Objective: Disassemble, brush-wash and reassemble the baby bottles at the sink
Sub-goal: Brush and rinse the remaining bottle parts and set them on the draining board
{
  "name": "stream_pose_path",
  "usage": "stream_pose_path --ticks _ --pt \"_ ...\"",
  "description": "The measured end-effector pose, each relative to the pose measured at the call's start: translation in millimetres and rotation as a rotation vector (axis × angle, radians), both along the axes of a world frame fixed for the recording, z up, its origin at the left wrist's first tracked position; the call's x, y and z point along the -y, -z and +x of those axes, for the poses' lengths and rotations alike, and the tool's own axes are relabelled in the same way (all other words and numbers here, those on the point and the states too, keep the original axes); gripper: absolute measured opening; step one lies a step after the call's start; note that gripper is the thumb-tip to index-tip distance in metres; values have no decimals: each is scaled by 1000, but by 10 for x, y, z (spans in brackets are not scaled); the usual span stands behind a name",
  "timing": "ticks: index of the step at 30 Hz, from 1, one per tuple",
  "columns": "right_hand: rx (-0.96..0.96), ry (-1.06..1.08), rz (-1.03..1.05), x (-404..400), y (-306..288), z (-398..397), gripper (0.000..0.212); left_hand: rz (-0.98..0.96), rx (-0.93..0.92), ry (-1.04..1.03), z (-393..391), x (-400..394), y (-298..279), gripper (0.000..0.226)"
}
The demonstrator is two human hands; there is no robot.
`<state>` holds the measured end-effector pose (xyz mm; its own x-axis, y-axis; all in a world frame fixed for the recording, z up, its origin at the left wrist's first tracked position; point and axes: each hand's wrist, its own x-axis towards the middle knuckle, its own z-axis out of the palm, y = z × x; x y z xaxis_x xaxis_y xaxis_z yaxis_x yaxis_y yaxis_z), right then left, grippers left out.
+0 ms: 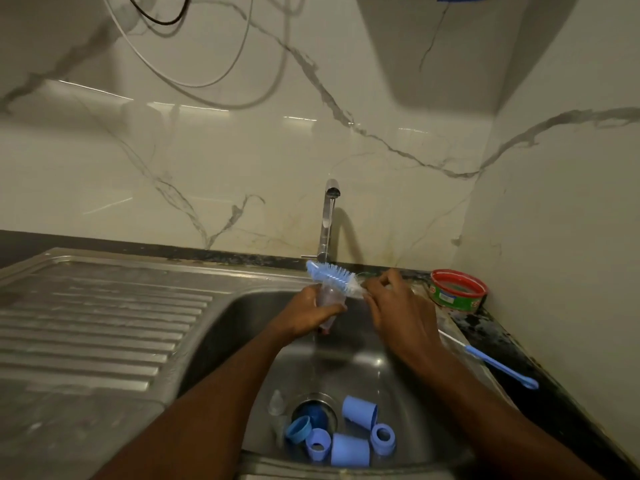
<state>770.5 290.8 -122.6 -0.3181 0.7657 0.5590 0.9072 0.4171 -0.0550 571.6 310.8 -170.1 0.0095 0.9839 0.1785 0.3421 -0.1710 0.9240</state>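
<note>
Over the steel sink (408,386), my left hand (308,315) grips a clear baby bottle (329,303), held upright under the tap (329,216). My right hand (398,310) holds a blue and white bottle brush (334,274) that lies across the bottle's mouth. Water runs down from the tap. In the basin's near end lie several blue caps and collars (349,441) around the drain (313,410), and a clear teat (276,403) beside them.
A ribbed steel draining board (104,323) stretches to the left. On the dark counter at the right lie a thin blue nipple brush (491,363) and a red-rimmed green tub (457,291). Marble wall tiles stand behind; cables hang above.
</note>
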Motion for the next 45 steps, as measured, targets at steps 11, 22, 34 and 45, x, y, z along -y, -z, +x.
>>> stream_pose_path --ticks 11,22,34,45 --pt "-47 -111 -19 -25 -22 158 21 52 -441 -283 -18 59 -120 56" --pt "-24 -115 -70 -50 5 -51 45 241 -553 6 94 192 18 55" --pt "-116 -68 -117 -38 50 -49 25 271 -662 -57 2 143 -8 59" --pt "-128 -90 -6 12 7 -62 20 398 -609 -300 -181 63 -47 63"
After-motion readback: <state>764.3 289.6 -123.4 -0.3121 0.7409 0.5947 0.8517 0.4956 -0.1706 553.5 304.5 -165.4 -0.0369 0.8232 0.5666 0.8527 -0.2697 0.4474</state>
